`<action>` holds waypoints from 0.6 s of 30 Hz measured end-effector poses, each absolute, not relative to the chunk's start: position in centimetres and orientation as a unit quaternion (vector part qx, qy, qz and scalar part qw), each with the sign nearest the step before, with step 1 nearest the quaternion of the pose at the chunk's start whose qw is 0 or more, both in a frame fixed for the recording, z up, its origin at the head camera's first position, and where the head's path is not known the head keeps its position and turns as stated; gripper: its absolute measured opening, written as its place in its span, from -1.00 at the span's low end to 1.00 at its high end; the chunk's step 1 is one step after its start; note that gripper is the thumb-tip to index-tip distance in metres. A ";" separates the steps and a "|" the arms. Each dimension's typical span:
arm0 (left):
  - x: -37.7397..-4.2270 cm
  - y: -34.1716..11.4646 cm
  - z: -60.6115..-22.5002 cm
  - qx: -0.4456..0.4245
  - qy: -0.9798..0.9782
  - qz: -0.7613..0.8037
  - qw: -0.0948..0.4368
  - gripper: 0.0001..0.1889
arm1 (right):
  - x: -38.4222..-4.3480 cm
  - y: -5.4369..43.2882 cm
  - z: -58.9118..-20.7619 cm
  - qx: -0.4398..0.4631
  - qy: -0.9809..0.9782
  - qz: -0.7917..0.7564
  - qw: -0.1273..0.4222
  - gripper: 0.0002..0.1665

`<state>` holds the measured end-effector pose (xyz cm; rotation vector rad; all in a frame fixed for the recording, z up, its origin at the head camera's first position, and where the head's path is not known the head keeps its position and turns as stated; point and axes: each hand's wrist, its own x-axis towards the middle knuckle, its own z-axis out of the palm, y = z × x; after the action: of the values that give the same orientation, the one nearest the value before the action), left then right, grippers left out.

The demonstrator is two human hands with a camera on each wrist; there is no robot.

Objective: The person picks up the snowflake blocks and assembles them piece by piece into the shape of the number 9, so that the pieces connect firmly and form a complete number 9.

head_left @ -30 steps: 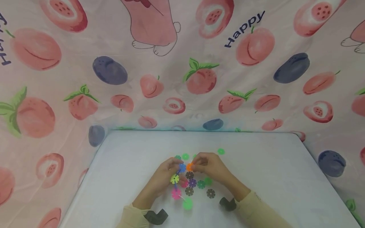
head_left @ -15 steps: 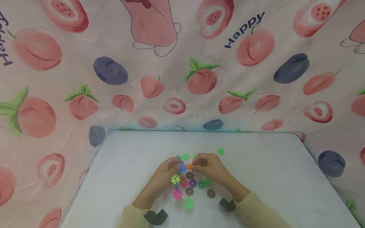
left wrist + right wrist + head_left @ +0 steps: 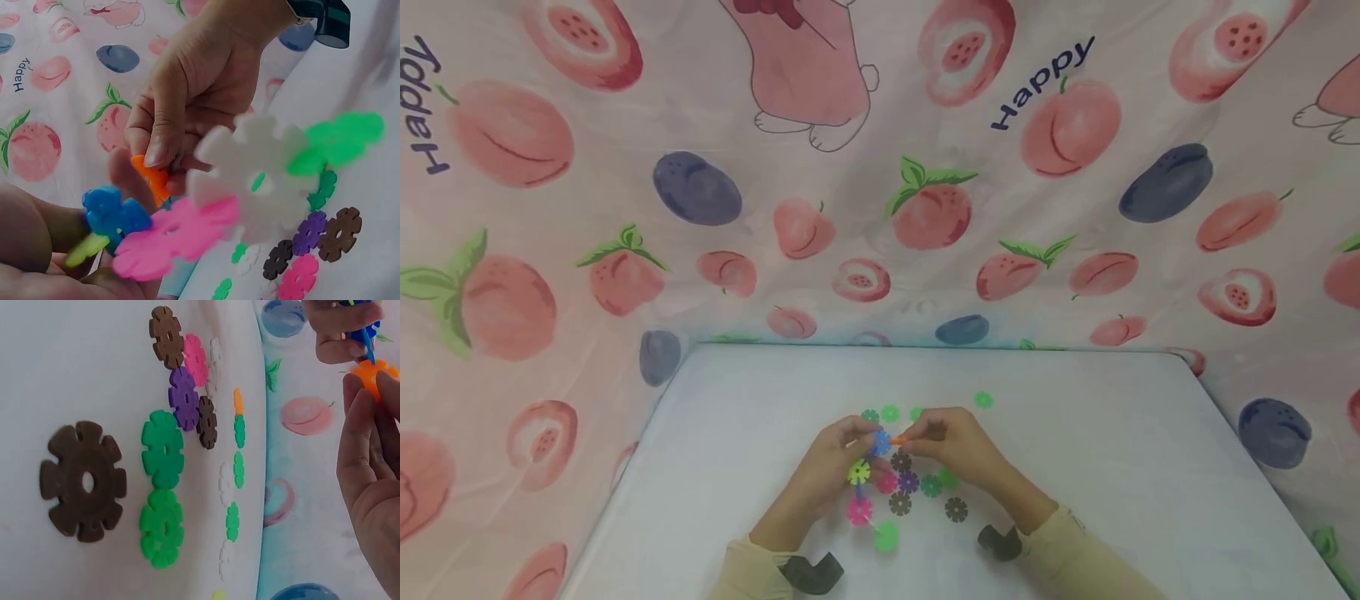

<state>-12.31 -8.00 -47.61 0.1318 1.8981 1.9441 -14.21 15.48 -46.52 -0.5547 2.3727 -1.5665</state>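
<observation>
My left hand [image 3: 827, 462] holds a chain of joined snowflake-shaped plastic discs by its upper end. A blue disc [image 3: 882, 442] sits at the fingertips, and below it hang a yellow disc [image 3: 859, 472], a pink disc [image 3: 860, 511] and a green disc [image 3: 887, 538]. Between pink and green, the left wrist view shows a white disc [image 3: 219, 162]. Thumb and fingers of my right hand [image 3: 958, 440] pinch an orange disc [image 3: 897, 440], seen nearly edge-on. In the right wrist view this orange disc [image 3: 377, 378] meets the edge of a blue disc [image 3: 369, 345].
Loose discs lie on the white table [image 3: 1075, 433]: brown [image 3: 956, 509], purple [image 3: 908, 482], pink [image 3: 195, 359], several green [image 3: 162, 528] and some white [image 3: 224, 484]. One green disc [image 3: 983, 400] lies farther back. Fruit-print cloth [image 3: 820, 233] stands behind the table.
The orange disc has turned from showing its face to nearly edge-on against the blue disc. The chain's lower end swung slightly right, then back left. Both hands stay almost in place.
</observation>
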 end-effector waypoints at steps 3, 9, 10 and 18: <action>-12.2 -7.9 -47.6 0.041 0.690 0.694 0.201 -0.71 | -14.1 15.4 -46.7 -0.194 0.803 -0.549 0.127 -0.94; -12.1 -7.7 -47.2 0.038 0.667 0.716 0.202 -0.72 | -14.1 15.4 -46.9 -0.202 0.784 -0.573 0.129 -0.92; -12.0 -7.6 -47.2 0.037 0.662 0.720 0.203 -0.72 | -14.1 15.4 -46.9 -0.203 0.781 -0.576 0.129 -0.92; -11.9 -7.3 -47.2 0.028 0.665 0.720 0.199 -0.74 | -13.9 15.3 -46.7 -0.214 0.780 -0.576 0.114 -0.93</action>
<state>-11.94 -7.34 -47.18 0.0769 1.8598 2.0131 -13.92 15.31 -46.72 -0.6261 2.2884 -1.6904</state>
